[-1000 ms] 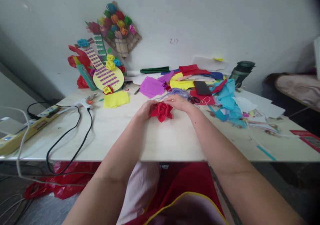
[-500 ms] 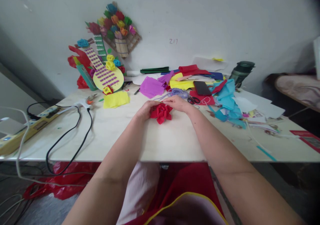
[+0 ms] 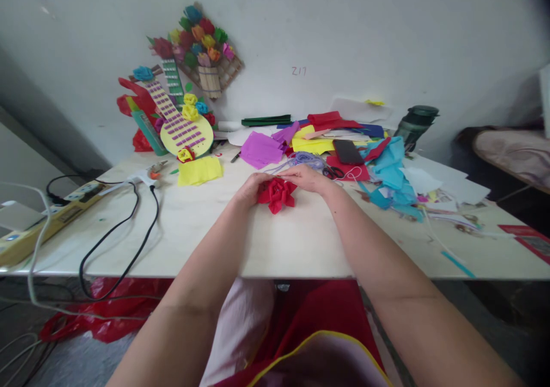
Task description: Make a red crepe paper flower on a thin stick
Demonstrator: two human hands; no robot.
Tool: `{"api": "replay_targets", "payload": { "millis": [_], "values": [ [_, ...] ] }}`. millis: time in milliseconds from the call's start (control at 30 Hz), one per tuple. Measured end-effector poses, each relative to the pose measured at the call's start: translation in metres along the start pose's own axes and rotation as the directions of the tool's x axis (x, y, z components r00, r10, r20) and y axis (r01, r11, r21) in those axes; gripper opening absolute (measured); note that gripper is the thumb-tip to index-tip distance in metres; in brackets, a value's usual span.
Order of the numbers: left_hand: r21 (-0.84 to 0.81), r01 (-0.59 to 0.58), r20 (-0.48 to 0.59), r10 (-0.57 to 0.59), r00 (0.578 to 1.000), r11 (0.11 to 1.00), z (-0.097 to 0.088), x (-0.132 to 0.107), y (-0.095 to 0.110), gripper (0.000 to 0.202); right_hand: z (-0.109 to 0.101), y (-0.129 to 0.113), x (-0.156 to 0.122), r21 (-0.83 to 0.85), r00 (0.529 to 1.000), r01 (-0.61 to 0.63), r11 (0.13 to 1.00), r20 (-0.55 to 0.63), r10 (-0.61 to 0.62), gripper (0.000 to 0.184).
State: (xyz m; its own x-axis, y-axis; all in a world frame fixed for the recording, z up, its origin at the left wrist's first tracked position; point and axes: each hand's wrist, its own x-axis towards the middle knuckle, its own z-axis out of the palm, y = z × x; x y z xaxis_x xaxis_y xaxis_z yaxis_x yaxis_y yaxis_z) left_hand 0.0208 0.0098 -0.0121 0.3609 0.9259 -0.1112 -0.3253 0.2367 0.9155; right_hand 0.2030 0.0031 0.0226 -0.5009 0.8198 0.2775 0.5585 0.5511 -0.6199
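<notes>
A red paper flower (image 3: 278, 195) with several pointed petals is held just above or on the tabletop, its open face turned towards me. My left hand (image 3: 253, 188) wraps round its left side, fingers closed. Across its top edge, my right hand (image 3: 303, 178) pinches with thumb and fingers pressed together. The fingertips of both hands meet behind the petals, so the back of the flower is hidden. Behind my right hand lie a coil of pale purple cord (image 3: 306, 160) and dark-handled scissors (image 3: 333, 172).
A hot glue gun (image 3: 144, 176) lies left near a yellow power strip (image 3: 55, 224). Yellow paper (image 3: 200, 171), purple paper (image 3: 261, 150), a phone (image 3: 348, 152) and blue paper scraps (image 3: 391, 172) sit farther back. A paper-flower guitar model (image 3: 187, 135) leans on the wall; a dark bottle (image 3: 416, 126) stands back right.
Hardly anything differs. Both hands keep the same grip on the red paper flower, which tilts very slightly; the view shifts a touch.
</notes>
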Motion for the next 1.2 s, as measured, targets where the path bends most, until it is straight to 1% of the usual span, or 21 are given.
{"api": "replay_targets", "payload": {
  "millis": [267, 433, 533, 667, 833, 1033, 1200],
  "values": [
    [-0.004, -0.042, 0.018, 0.043, 0.999, 0.999, 0.002, -0.002, 0.0, 0.009, 0.0, 0.007, 0.003, -0.106, 0.991, 0.127, 0.986, -0.024, -0.13, 0.028],
    [0.005, -0.061, 0.029, 0.061, 0.998, 0.998, 0.002, -0.002, -0.001, 0.011, 0.001, 0.011, 0.004, -0.157, 0.984, 0.167, 0.973, -0.034, -0.174, 0.028],
    [0.003, -0.07, 0.024, 0.069, 0.997, 0.998, 0.003, -0.002, 0.0, 0.01, 0.001, 0.011, 0.004, -0.172, 0.984, 0.165, 0.971, -0.038, -0.174, 0.027],
    [0.007, -0.071, 0.017, 0.071, 0.997, 0.997, 0.003, -0.003, 0.0, 0.008, 0.001, 0.009, 0.003, -0.147, 0.985, 0.159, 0.976, -0.044, -0.167, 0.027],
    [0.005, -0.038, 0.002, 0.038, 0.999, 0.999, 0.003, -0.002, 0.0, 0.008, 0.001, 0.009, 0.003, -0.156, 0.987, 0.141, 0.978, -0.049, -0.15, 0.027],
    [0.045, -0.071, -0.005, 0.072, 0.997, 0.996, 0.004, -0.003, 0.001, 0.008, 0.001, 0.008, 0.003, -0.198, 0.99, 0.127, 0.972, -0.041, -0.138, 0.026],
    [0.06, -0.071, -0.021, 0.073, 0.997, 0.996, 0.003, -0.002, 0.001, 0.007, 0.001, 0.002, 0.001, -0.15, 0.991, 0.113, 0.982, -0.053, -0.122, 0.026]
  ]
}}
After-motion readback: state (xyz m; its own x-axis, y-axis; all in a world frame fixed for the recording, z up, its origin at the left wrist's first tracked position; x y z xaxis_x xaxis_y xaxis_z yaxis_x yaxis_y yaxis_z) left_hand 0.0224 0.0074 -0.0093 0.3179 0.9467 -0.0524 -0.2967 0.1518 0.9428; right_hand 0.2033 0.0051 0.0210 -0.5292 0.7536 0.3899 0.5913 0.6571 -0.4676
